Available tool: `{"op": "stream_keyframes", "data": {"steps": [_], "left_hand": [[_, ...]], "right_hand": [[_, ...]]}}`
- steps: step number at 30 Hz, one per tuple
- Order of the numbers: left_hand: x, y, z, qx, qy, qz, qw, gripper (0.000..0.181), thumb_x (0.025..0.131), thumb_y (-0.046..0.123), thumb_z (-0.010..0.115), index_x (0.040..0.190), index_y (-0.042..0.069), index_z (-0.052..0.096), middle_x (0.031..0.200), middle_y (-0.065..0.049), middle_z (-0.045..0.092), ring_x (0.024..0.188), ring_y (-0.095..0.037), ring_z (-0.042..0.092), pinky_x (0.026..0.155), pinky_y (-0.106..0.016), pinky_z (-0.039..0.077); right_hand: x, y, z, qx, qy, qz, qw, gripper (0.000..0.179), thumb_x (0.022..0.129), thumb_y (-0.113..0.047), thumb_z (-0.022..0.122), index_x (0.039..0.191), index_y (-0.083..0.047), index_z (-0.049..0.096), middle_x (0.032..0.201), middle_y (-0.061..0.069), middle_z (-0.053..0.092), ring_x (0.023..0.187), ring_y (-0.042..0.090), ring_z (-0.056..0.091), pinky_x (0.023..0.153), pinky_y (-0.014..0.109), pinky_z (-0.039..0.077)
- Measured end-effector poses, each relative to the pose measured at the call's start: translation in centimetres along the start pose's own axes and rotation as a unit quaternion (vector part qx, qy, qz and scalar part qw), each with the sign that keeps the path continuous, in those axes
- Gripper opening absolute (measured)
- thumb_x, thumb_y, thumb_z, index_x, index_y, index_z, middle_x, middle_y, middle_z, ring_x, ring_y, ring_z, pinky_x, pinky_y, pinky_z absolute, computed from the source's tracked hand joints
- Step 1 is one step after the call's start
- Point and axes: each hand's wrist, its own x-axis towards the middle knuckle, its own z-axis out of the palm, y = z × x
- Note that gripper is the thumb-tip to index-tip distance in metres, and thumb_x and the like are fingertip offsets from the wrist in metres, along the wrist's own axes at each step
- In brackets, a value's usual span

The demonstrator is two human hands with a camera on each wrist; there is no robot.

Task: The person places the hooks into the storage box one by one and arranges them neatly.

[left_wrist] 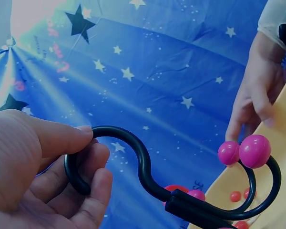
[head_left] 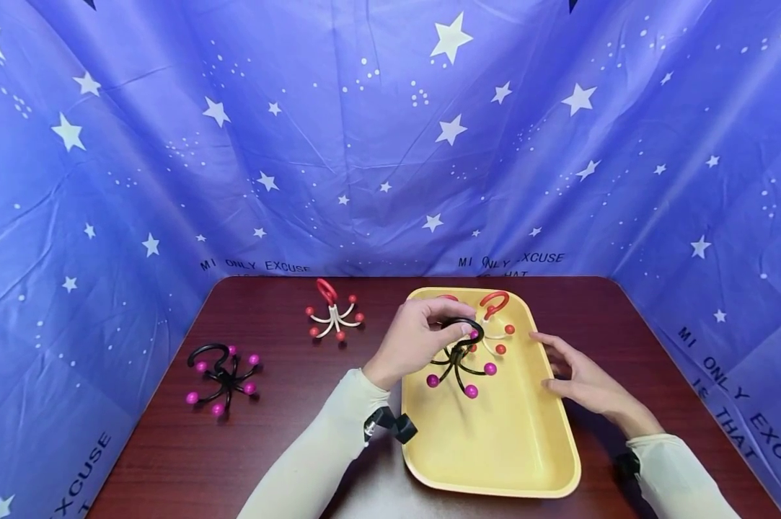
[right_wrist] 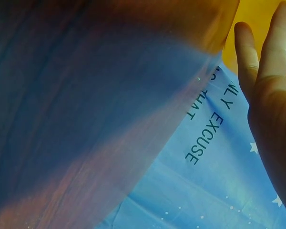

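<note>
My left hand [head_left: 416, 339] pinches the curved top of a black claw hanger hook [head_left: 456, 355], whose several arms end in pink balls. The left wrist view shows the thumb and fingers around the bend of the black hook [left_wrist: 144, 164], with its arms pointing away from the palm. Below it is a yellow tray [head_left: 487, 454]. A red-and-white claw hanger hook [head_left: 493, 306] stands in the tray's far end, with more red showing behind my left hand. On the tray's right side, my right hand [head_left: 591, 378] rests its loosely spread fingers at the rim.
To the left on the dark wood table [head_left: 286, 447] lies another black claw hanger hook [head_left: 224, 378] with pink balls. Another red-and-white hook [head_left: 334, 315] sits near the back edge. A blue star-printed curtain [head_left: 364, 144] encloses the table at the back and sides.
</note>
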Motion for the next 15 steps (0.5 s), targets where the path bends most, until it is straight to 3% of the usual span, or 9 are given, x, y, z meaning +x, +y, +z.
{"op": "stream_keyframes", "data": {"steps": [7, 11, 15], "left_hand": [[-0.1, -0.7, 1.5, -0.015, -0.011, -0.02, 0.9996, 0.02, 0.094, 0.009, 0.08, 0.114, 0.008, 0.081, 0.112, -0.006, 0.079, 0.083, -0.001, 0.072, 0.076, -0.021, 0.061], [-0.1, -0.9, 2.3, -0.014, -0.009, -0.032, 0.9993, 0.02, 0.094, 0.011, 0.081, 0.113, 0.012, 0.082, 0.11, 0.002, 0.08, 0.087, 0.0, 0.073, 0.081, -0.022, 0.062], [0.1, -1.0, 3.2, -0.025, -0.019, -0.039, 0.9988, 0.021, 0.094, 0.01, 0.081, 0.114, 0.012, 0.082, 0.111, 0.002, 0.081, 0.09, 0.0, 0.074, 0.084, -0.021, 0.062]], "right_hand": [[0.0, 0.0, 0.0, -0.004, -0.002, 0.001, 1.0, 0.08, 0.092, 0.006, 0.068, 0.16, 0.006, 0.027, 0.146, 0.042, 0.045, 0.112, 0.007, 0.069, 0.077, 0.035, 0.065], [0.1, 0.1, 0.0, -0.008, 0.001, -0.008, 0.9999, 0.079, 0.091, 0.007, 0.068, 0.159, 0.006, 0.028, 0.145, 0.04, 0.046, 0.111, 0.006, 0.069, 0.077, 0.033, 0.065], [0.0, 0.0, 0.1, -0.015, 0.004, -0.011, 0.9998, 0.079, 0.091, 0.007, 0.068, 0.159, 0.006, 0.029, 0.144, 0.038, 0.047, 0.112, 0.004, 0.068, 0.078, 0.032, 0.064]]}}
